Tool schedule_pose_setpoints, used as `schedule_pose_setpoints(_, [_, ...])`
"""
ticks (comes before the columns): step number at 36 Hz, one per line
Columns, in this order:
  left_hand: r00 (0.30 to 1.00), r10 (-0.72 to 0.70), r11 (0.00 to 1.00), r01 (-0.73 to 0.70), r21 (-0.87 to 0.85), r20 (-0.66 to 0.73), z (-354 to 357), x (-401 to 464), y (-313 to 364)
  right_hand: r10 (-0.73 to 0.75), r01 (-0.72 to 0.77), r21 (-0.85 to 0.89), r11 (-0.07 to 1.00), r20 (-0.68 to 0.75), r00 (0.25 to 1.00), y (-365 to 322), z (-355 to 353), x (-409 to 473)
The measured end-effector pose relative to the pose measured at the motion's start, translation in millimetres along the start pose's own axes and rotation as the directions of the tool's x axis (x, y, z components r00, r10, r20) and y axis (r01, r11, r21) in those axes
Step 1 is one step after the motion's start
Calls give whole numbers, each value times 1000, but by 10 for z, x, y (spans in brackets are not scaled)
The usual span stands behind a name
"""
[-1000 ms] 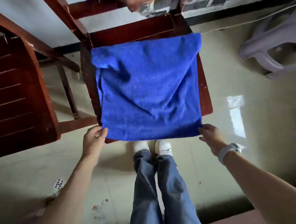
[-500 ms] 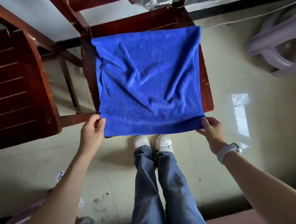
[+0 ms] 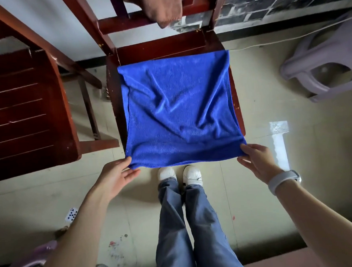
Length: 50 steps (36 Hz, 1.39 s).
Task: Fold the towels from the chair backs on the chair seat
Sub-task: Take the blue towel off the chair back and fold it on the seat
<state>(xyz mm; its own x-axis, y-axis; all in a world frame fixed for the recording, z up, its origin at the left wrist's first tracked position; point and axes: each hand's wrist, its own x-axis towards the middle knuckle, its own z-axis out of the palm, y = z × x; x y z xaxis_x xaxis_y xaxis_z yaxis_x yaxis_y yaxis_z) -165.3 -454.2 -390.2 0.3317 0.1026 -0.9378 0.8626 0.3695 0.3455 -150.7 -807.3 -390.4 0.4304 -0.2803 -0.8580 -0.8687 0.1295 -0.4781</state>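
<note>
On the seat of the middle chair [image 3: 212, 42] lies the blue towel [image 3: 178, 110], spread nearly square with slack ridges running across its middle. Its near edge hangs just past the seat's front, at six o'clock from the towel's centre. The left hand [image 3: 114, 176] has that edge's seven-o'clock corner pinched between thumb and fingers [image 3: 135, 171]; the right hand [image 3: 257, 159] has the five-o'clock corner nipped the same way, both closed on the cloth and on nothing else. A brown towel [image 3: 161, 6] hangs over the chair back at twelve o'clock, not yet dealt with.

Risks, as I judge them: the wrinkles would be trapped in the fold if the near edge is carried over before the cloth is drawn taut. The far edge sits loose near the back rail, so a hard tug toward the body could drag the whole towel off the seat's front. The towel also runs almost to the seat's three-o'clock side, so a crooked lift may spill a corner over it.

The seat is dark red wood, hard and glossy, with scuffed paint at the edges; cloth would slide on it easily. A second red chair [image 3: 23, 113] stands at nine o'clock, a pale plastic stool [image 3: 327, 62] at two o'clock. The floor [image 3: 298, 198] is dull tile, stained, with a playing card [image 3: 71, 214] lying at eight o'clock.
</note>
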Motion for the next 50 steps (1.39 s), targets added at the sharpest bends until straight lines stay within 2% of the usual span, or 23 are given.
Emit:
schedule_pose_setpoints(7, [997,26,996,-20,91,-67,-122,-22,-32,-99,77,-166,983,-129,987,40,-40,-5])
schedule_pose_setpoints(11, [996,70,997,-70,-8,-49,-75,-72,29,-191,142,-258,956,-175,966,2,-23,-16])
schedule_pose_setpoints(16, [994,92,985,-100,-144,-64,18,-129,115,-213,154,-264,952,-213,954,-77,13,-56])
schedule_pose_setpoints(19, [998,61,974,-59,-221,3,27,-177,162,-200,148,-235,961,-216,956,-142,18,-100])
schedule_pose_setpoints(22, [996,-52,966,69,-251,74,5,-217,201,-159,125,-170,977,-202,966,-198,7,-123])
schedule_pose_setpoints(25, [978,-179,961,197,-195,105,-32,-241,206,-84,80,-39,996,-121,989,-233,-25,-137])
schedule_pose_setpoints(29, [967,-244,967,248,-60,67,-85,-247,170,-53,54,39,998,-20,998,-257,-91,-162])
schedule_pose_setpoints(34, [983,-182,981,183,59,-9,-77,-261,140,-56,58,26,998,-64,996,-261,-155,-175])
schedule_pose_setpoints(38, [996,-95,984,94,149,-1,-4,-365,149,-112,100,-102,990,-119,987,-290,-142,-213])
schedule_pose_setpoints(45, [991,-132,978,129,-161,-10,49,-443,247,-114,102,-82,991,-171,979,-386,-88,-241])
schedule_pose_setpoints(50, [991,-132,954,135,-269,31,12,-482,270,-103,95,-51,994,-178,979,-416,-95,-232])
